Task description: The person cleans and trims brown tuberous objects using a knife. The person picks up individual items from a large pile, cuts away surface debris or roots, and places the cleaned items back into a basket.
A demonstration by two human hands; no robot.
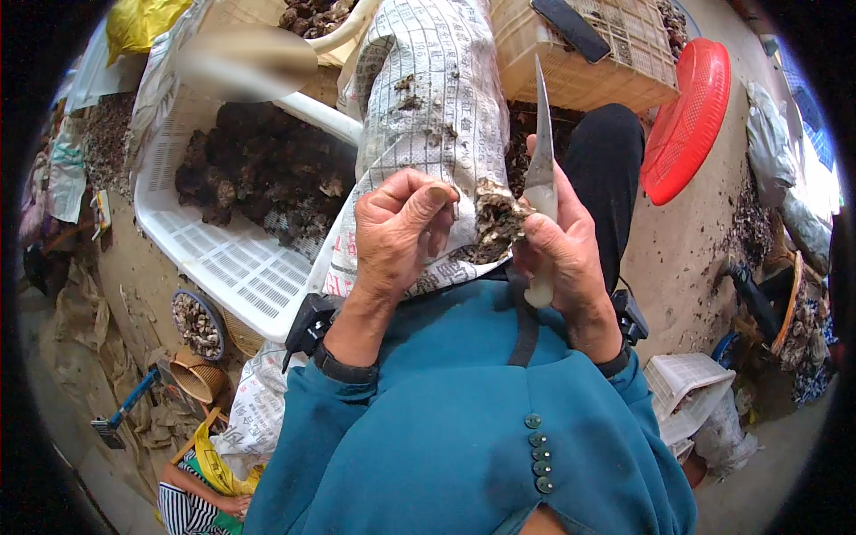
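My right hand [567,234] grips a knife [543,147] by its pale handle, blade pointing away from me. Its thumb also presses against a ragged, soil-caked clump [498,221], which looks like a wild mushroom. Just left of the clump is my left hand [404,231], thumb and forefinger pinched together. Whether a small bit sits in that pinch is too fine to tell. Beneath both hands a white woven sack [431,134] with printed writing covers my lap, and crumbs of dirt lie on it.
A white plastic basket [247,294] at my left holds a dark heap of clumps [261,167]. Ahead, a phone [572,30] lies on a cream crate [588,73]. A red basket [689,124] leans at the right. Another person's arm [200,488] shows at lower left.
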